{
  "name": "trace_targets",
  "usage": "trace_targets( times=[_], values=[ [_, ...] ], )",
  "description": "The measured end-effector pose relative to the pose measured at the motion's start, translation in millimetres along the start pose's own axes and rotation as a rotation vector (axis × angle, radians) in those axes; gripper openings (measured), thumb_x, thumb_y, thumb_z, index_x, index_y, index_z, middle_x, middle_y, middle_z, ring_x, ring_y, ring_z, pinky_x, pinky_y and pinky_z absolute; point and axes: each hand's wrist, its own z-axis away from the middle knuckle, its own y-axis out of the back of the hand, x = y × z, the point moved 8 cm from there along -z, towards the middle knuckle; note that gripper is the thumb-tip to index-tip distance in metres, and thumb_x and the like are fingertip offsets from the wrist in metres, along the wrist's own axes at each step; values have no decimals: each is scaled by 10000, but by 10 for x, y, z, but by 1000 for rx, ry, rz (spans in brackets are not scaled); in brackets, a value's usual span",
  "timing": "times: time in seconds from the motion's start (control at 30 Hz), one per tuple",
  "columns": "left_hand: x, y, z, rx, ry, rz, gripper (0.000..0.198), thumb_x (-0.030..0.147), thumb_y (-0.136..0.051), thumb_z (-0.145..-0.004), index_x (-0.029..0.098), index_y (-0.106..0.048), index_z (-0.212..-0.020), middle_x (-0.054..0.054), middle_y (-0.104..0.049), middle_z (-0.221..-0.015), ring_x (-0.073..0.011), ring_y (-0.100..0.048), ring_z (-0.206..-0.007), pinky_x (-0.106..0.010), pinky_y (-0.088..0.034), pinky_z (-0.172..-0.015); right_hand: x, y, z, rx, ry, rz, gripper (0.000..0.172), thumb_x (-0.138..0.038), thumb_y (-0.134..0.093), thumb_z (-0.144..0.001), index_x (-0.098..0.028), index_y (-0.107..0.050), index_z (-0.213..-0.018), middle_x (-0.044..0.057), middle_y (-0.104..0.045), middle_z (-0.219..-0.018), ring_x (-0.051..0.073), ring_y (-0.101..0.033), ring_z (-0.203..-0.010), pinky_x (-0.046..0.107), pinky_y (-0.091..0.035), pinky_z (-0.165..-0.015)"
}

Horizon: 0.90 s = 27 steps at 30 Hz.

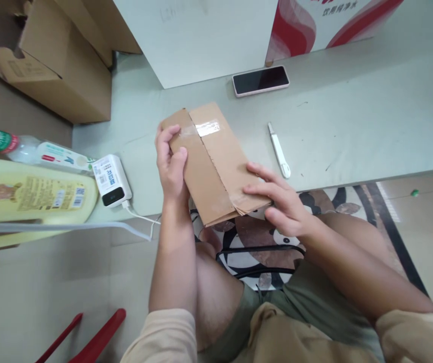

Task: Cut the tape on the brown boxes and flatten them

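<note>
A small brown cardboard box (216, 161), sealed with clear tape along its seam, rests at the near edge of a pale grey table (353, 126). My left hand (171, 164) grips its left side with the thumb and fingers curled over the top. My right hand (280, 199) holds the box's near right corner, fingers pressed flat on the taped end. A white box cutter (279, 150) lies on the table just right of the box. A phone (261, 80) with a pink case lies face up behind it.
A white power bank (111, 180) with a cable sits left of the box. Farther left lie a yellow bottle (35, 194) and a clear water bottle (0, 141). An open cardboard carton (61, 75) stands at the back left. A white panel (201, 35) and a red-and-white box (315, 22) stand behind.
</note>
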Motion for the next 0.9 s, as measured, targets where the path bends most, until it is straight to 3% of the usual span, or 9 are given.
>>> trace_targets(
  times=[0.1, 0.17, 0.27, 0.37, 0.47, 0.53, 0.63, 0.77, 0.9],
  values=[
    [-19, 10, 24, 25, 18, 118, 450, 611, -636, -839, 319, -578, -1175, -34, -564, -1393, -276, -568, -1305, -447, -513, -1099, 227, 330, 8, 229, -208, 241, 321, -374, -454, -991, -253, -681, -1184, 115, -675, -1327, 287, -630, -1285, 523, -510, -1096],
    [0, 21, 38, 37, 6, 162, 436, 581, -648, -826, 314, -586, -1165, -34, -562, -1362, -262, -597, -1235, -433, -533, -1051, 449, 492, 58, 254, -418, 486, 310, -337, -497, -952, -225, -697, -1160, 147, -655, -1352, 323, -601, -1316, 566, -467, -1119],
    [31, 22, 52, 43, -5, 182, 407, 538, -648, -826, 310, -597, -1160, -33, -576, -1294, -244, -614, -1160, -409, -544, -998, 786, 512, 174, -4, -717, 764, 448, -403, -534, -914, -215, -667, -1299, 181, -529, -1521, 456, -427, -1457, 691, -380, -1116],
    [30, 9, 56, 49, 10, 209, 398, 522, -659, -817, 312, -599, -1150, -33, -583, -1251, -230, -623, -1089, -385, -556, -929, 874, 445, 223, -200, -789, 879, 457, -422, -524, -918, -219, -659, -1304, 162, -561, -1496, 494, -397, -1447, 687, -377, -1078],
    [22, -5, 53, 47, 11, 209, 417, 546, -658, -817, 311, -588, -1154, -34, -566, -1300, -241, -605, -1148, -393, -541, -974, 844, 428, 192, -244, -824, 913, 287, -340, -502, -907, -194, -698, -1057, 156, -689, -1248, 375, -618, -1136, 481, -479, -860],
    [29, -3, 50, 51, -3, 206, 421, 553, -657, -822, 305, -589, -1154, -35, -554, -1326, -249, -584, -1202, -404, -517, -1029, 855, 451, 201, -256, -918, 899, 258, -307, -490, -895, -193, -661, -1051, 134, -715, -1059, 273, -626, -850, 367, -397, -654],
    [32, 6, 48, 62, 1, 243, 398, 493, -684, -803, 294, -615, -1141, -38, -576, -1275, -231, -597, -1133, -387, -518, -1002, 852, 486, 206, -219, -998, 811, 388, -273, -493, -871, -204, -581, -1243, 74, -703, -883, 207, -541, -680, 324, -285, -577],
    [38, 11, 49, 70, 15, 257, 365, 440, -692, -778, 299, -642, -1111, -34, -598, -1243, -215, -605, -1075, -361, -530, -943, 848, 415, 220, -69, -990, 313, 457, -226, -454, -833, -237, -603, -1265, 4, -644, -740, 161, -520, -595, 297, -371, -562],
    [20, 14, 48, 53, 17, 116, 408, 536, -632, -810, 327, -590, -1157, -31, -544, -1391, -260, -571, -1249, -425, -503, -1054, 811, 327, 115, 163, -695, -356, 414, -267, -441, -788, -225, -615, -1162, 22, -694, -844, 133, -540, -540, 285, -446, -486]
  ],
)
